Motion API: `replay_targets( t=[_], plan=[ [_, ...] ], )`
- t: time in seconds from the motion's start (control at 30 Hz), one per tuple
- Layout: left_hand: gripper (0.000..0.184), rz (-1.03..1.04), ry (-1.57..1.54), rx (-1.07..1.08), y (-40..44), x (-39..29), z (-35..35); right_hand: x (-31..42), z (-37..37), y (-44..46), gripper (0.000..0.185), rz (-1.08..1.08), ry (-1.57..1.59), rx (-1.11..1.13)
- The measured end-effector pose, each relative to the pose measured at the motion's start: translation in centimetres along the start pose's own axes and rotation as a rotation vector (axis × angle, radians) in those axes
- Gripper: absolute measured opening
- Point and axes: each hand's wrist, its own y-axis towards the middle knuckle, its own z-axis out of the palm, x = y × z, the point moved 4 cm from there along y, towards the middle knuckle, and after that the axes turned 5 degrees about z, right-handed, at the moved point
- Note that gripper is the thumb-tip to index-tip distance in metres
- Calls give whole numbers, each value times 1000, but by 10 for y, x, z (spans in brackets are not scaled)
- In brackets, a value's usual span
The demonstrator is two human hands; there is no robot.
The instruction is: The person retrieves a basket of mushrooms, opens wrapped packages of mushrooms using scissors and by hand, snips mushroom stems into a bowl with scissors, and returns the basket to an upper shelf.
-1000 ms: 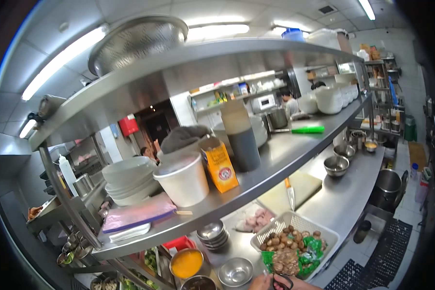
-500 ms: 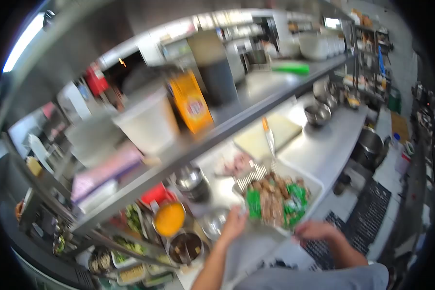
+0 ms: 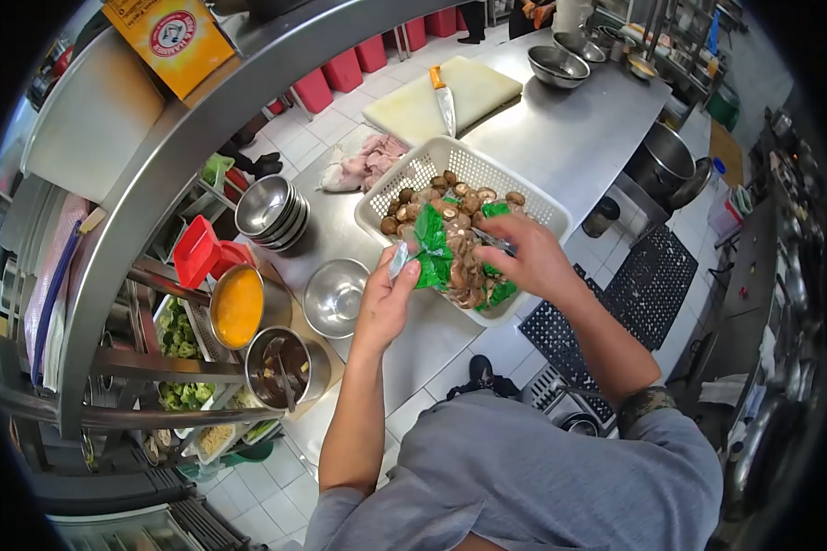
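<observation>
My left hand pinches the edge of a clear and green plastic bag over the front left of a white perforated basket. My right hand is closed on scissors, whose metal shows beside the fingers, just right of the bag. Brown mushrooms fill the basket, with more green plastic and packed mushrooms among them. Raw pinkish meat lies on a plastic sheet behind the basket's left corner.
A knife rests on a cutting board. Left of the basket are a metal bowl, stacked bowls, a pot of orange liquid and a dark sauce pot. A metal shelf curves along the left.
The view has tilted down toward the counter. Both hands have moved in over the basket; the left now holds the bag and the right has scissors at it.
</observation>
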Motion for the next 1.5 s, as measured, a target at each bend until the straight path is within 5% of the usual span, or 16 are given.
replay_targets(
  t=[0.1, 0.23, 0.37, 0.57, 0.7, 0.9, 1.0, 1.03, 1.13, 1.27, 1.37, 1.5],
  plan=[
    [32, 46, 88, 25, -6, -14, 10, 56, 13, 9, 30, -168, -25, -98],
    [34, 28, 361, -92, -7, -17, 2, 33, 47, 29, 18, -147, -46, 165],
    [36, -253, -28, -310, -17, 19, -14, 24, 42, 39, 15, -328, 142, 163],
    [38, -246, -107, -419, -22, 8, -30, -40, 11, 62, 19, 84, 86, -170],
    [34, -202, -246, -477, -10, 4, -27, -50, 6, 78, 27, 110, 237, -260],
    [31, 41, -635, -622, -8, 7, -35, -28, 37, 82, 29, 169, 812, -50],
    [60, 113, -68, -455, -17, -9, -19, 1, 55, 75, 29, 97, 882, 5],
    [98, 46, 274, -397, -29, -1, -24, 12, 58, 72, 30, 116, 906, 18],
    [105, -64, 941, -454, -62, 34, -39, 22, 82, 69, 30, 191, 967, 40],
    [67, -232, 1377, -296, -109, 102, -61, 35, 97, 66, 23, 83, 824, 1],
    [46, -138, 1346, -251, -131, 81, -39, 54, 104, 65, 27, 141, 910, 17],
    [50, -112, 1306, -160, -159, 55, -19, 69, 132, 66, 27, 109, 863, 23]
  ],
)
